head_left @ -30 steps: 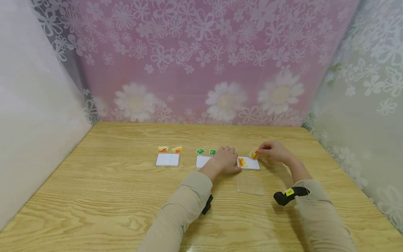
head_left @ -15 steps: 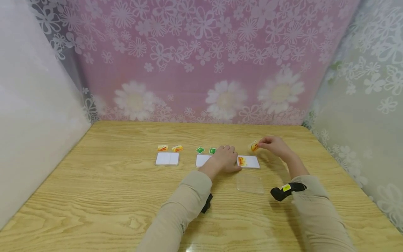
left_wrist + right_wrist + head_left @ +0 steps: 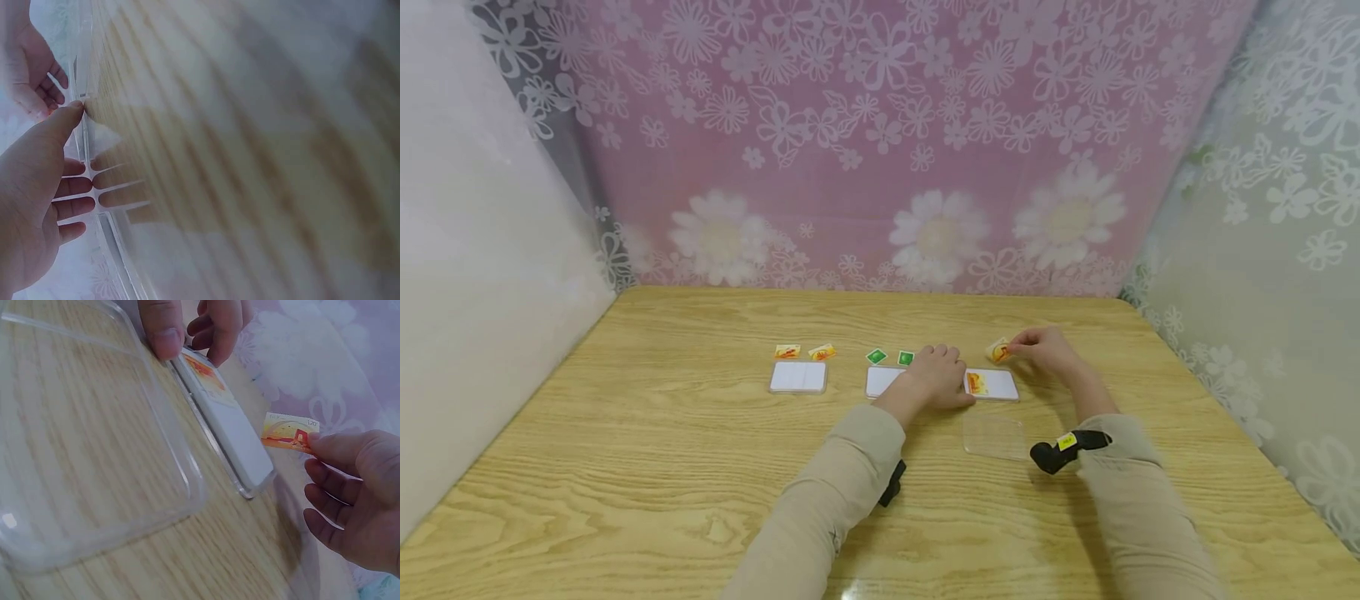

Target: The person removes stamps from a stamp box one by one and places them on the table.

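Observation:
My right hand [image 3: 1051, 352] pinches an orange and yellow postage stamp [image 3: 289, 432] between thumb and index finger, above and behind the rightmost case. That shallow clear plastic case [image 3: 232, 434] has a white inside, and another orange stamp [image 3: 977, 383] lies in its left half. My left hand [image 3: 934, 377] holds the case's left end, the thumb at its near edge and a finger at its far edge. The left hand's other fingers lie in the gap beside a second white-lined case [image 3: 883, 380], hiding part of it. A clear lid [image 3: 994, 437] lies in front of the rightmost case.
Farther left is a third white-lined case [image 3: 798, 377], with two orange stamps [image 3: 822, 352] behind it. Two green stamps [image 3: 876, 356] lie behind the middle case. Flowered cloth [image 3: 880, 150] stands behind the wooden table [image 3: 647, 467].
The right hand lifts its stamp away from the case's right half, back past the far edge, then shifts slightly left and turns the stamp. The left hand stays in place.

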### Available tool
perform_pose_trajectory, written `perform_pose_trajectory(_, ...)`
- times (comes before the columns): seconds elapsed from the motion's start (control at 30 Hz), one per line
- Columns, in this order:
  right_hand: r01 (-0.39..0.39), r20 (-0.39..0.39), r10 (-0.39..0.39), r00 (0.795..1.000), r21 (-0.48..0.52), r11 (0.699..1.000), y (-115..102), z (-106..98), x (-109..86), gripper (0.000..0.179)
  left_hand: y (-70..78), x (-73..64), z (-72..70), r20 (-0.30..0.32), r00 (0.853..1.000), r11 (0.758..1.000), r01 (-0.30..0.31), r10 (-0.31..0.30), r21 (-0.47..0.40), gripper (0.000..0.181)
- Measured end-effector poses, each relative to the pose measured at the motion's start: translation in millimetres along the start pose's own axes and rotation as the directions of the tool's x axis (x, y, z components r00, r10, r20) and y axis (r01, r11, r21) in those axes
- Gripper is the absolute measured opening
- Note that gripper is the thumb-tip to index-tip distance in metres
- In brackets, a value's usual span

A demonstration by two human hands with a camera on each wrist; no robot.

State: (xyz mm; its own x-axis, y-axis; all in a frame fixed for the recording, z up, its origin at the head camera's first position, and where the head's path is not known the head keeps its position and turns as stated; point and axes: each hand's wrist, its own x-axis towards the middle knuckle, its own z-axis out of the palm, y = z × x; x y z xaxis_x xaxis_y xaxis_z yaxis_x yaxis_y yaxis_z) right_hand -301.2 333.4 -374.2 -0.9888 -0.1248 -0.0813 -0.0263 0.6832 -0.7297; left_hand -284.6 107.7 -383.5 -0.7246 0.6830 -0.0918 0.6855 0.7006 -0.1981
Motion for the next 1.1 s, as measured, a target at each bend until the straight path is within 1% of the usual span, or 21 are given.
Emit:
perform_pose_trajectory(0.13, -0.027, -0.014, 0.027, 1.000, -0.029, 0.999, 2, 4, 3.4, 0.024, -0.1, 0.1, -0.4, 0.002, 1.000, 1.000, 0.001, -0.001, 0.000, 0.064)
perform_pose_trajectory(0.33, -0.016, -0.047, 0.011, 0.999, -0.097, 0.995, 3, 10, 5.6, 0.022, 0.7, -0.6, -0.1, 0.001, 1.000, 1.000, 0.001, -0.001, 0.014, 0.065)
perform_pose_trajectory(0.6, -0.028, -0.081, 0.015, 0.997, -0.165, 0.986, 4, 15, 8.9, 0.021, 1.7, -0.1, 0.7, -0.001, 1.000, 1.000, 0.008, -0.007, 0.011, 0.067)
perform_pose_trajectory(0.77, -0.045, -0.087, 0.031, 0.996, -0.156, 0.987, 6, 17, 10.2, 0.020, 2.5, -1.1, -0.1, -0.001, 1.000, 1.000, 0.008, -0.008, 0.016, 0.067)
perform_pose_trajectory(0.93, -0.034, -0.095, 0.020, 0.995, -0.148, 0.988, 9, 18, 10.0, 0.020, 2.6, -0.8, 0.0, -0.002, 1.000, 1.000, 0.010, -0.010, 0.016, 0.067)
perform_pose_trajectory(1.1, -0.042, -0.101, 0.027, 0.995, -0.143, 0.989, 10, 19, 9.7, 0.021, 2.9, -1.0, 0.1, -0.001, 1.000, 1.000, 0.003, -0.003, 0.029, 0.067)
